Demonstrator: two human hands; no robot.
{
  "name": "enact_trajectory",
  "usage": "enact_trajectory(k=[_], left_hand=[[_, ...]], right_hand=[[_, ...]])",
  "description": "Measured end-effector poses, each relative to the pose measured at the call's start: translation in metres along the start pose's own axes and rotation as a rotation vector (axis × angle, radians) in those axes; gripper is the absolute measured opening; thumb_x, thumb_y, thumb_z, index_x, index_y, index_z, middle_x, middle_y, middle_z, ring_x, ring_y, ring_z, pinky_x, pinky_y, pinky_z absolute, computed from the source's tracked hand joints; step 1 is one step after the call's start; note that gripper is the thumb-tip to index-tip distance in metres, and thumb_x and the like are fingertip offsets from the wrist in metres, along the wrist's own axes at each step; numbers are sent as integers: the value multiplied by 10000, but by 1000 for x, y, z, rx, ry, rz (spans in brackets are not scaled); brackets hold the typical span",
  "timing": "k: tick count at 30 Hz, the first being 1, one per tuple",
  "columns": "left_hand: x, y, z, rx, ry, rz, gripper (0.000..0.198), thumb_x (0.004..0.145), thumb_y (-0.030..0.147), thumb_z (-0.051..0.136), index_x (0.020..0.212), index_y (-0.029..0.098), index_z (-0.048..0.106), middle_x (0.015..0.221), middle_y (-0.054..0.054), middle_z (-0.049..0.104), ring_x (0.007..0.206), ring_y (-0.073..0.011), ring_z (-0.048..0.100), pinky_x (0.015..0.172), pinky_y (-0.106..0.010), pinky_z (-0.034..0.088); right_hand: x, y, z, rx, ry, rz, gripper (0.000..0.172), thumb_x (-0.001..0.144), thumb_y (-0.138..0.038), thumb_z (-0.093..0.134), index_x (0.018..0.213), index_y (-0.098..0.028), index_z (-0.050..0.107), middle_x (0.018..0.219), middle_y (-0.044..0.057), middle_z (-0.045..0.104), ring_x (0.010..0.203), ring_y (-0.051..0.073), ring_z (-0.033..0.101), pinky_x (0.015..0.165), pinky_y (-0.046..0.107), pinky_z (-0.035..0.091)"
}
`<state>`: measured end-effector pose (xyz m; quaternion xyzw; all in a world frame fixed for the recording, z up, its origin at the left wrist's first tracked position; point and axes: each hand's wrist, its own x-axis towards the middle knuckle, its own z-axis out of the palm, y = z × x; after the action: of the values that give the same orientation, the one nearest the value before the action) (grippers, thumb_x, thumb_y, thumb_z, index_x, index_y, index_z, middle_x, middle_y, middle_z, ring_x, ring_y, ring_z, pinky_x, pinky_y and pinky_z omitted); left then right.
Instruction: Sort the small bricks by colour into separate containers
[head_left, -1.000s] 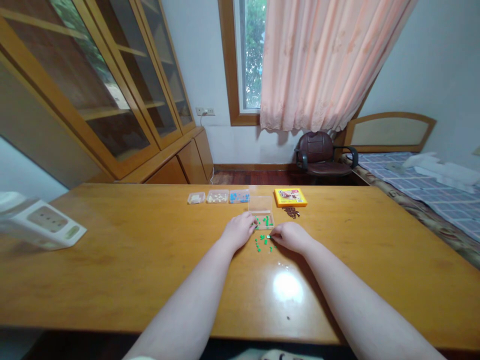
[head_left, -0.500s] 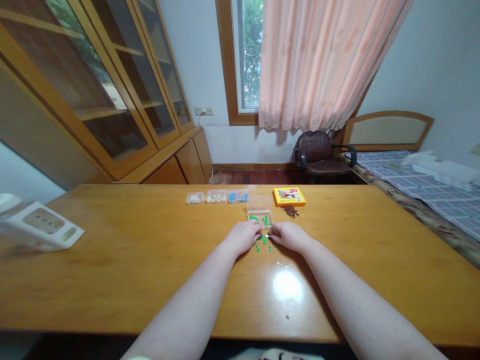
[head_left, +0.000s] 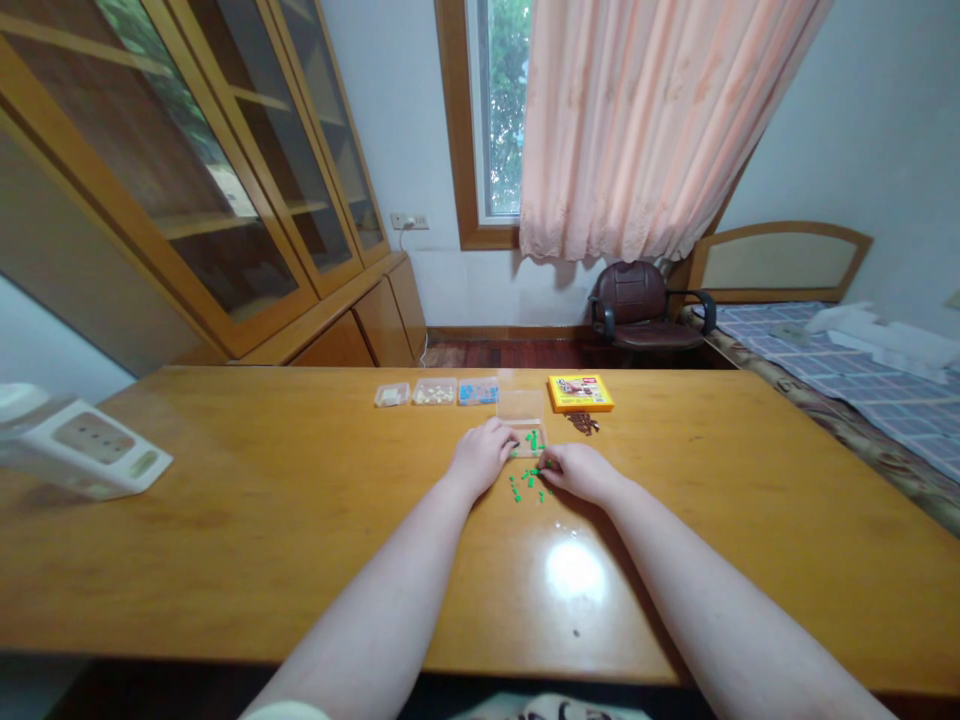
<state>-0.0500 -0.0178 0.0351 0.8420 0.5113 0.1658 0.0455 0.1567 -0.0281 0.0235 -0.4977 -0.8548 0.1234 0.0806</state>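
Observation:
A clear lidded box stands open on the wooden table, with small green pieces inside. My left hand is over the box's left side, fingers bent together; whatever they hold is too small to make out. My right hand is just in front of the box, its fingertips pinched at the loose green pieces on the table. What sits between those fingertips is hard to tell. Several more green bits lie scattered toward me.
Behind the box are clear boxes with blue pieces, cream pieces and pale pieces. A yellow box lies at the back right, brown pieces before it. A white appliance stands far left.
My left hand has moved forward from the loose pieces to over the box's left part, covering green pieces there. The white item near my right fingertips no longer shows. My right hand has barely moved.

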Motion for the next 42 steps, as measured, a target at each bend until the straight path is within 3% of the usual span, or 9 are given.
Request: enact_trajectory(k=[3, 9, 13, 19, 24, 28, 32, 35, 42], left_hand=[[-1, -3, -6, -6, -17, -15, 190, 879, 273, 494, 1007, 223, 625, 1028, -44, 597, 917, -170, 580, 820, -271, 447], [-9, -2, -18, -39, -294, 78, 114, 797, 266, 591, 883, 242, 662, 963, -16, 632, 865, -175, 601, 761, -251, 458], [-9, 0, -16, -61, -362, 81, 134, 787, 238, 587, 898, 249, 661, 951, -15, 647, 855, -176, 604, 746, -246, 452], [-8, -1, -8, -33, -344, 36, 88, 803, 247, 559, 830, 215, 636, 901, -39, 648, 808, -187, 606, 707, -255, 445], [-9, 0, -11, -51, -338, 42, 80, 810, 246, 560, 827, 202, 625, 869, -38, 637, 793, -179, 604, 698, -251, 444], [-6, 2, -10, -107, -128, 50, 140, 860, 263, 504, 887, 199, 625, 937, -39, 616, 858, -165, 589, 761, -257, 446], [0, 0, -1, -68, 31, -86, 223, 877, 238, 480, 1051, 210, 616, 1044, -54, 603, 926, -174, 581, 818, -276, 443], [0, -1, 2, -39, -10, -95, 227, 864, 241, 501, 1055, 229, 623, 1042, -45, 605, 905, -169, 588, 802, -268, 449], [-7, 13, 0, -28, -206, 105, 146, 810, 338, 580, 870, 225, 650, 904, -27, 634, 813, -175, 603, 732, -265, 466]], right_hand=[[0, 0, 0, 0, -4, 6, 164, 827, -305, 548, 889, -208, 665, 819, 49, 701, 728, 163, 622, 612, 226, 363], [0, -1, -4, 2, -18, 11, 168, 834, -297, 531, 896, -201, 654, 827, 52, 695, 728, 161, 611, 623, 228, 358], [0, -2, -4, -8, -40, 26, 167, 839, -297, 521, 868, -190, 646, 813, 56, 689, 716, 155, 600, 616, 227, 344], [0, -1, -3, -7, -33, 16, 139, 831, -274, 529, 843, -194, 641, 791, 46, 684, 694, 148, 591, 603, 224, 328], [-1, 1, -3, 23, 5, -1, 212, 834, -304, 551, 1015, -231, 631, 843, 39, 698, 727, 157, 612, 623, 224, 355], [-1, 3, 1, 13, 0, -24, 202, 854, -320, 526, 984, -239, 657, 883, 47, 706, 781, 170, 629, 656, 231, 378], [0, 3, 4, -7, 12, -15, 183, 853, -318, 529, 908, -216, 670, 833, 54, 701, 742, 163, 622, 635, 228, 372], [1, 4, 5, 26, 75, -18, 179, 849, -322, 532, 877, -213, 671, 782, 40, 693, 682, 145, 602, 605, 222, 360], [9, 8, 8, 138, 364, 83, 231, 856, -292, 511, 997, -195, 666, 795, 49, 704, 680, 154, 608, 641, 238, 403]])
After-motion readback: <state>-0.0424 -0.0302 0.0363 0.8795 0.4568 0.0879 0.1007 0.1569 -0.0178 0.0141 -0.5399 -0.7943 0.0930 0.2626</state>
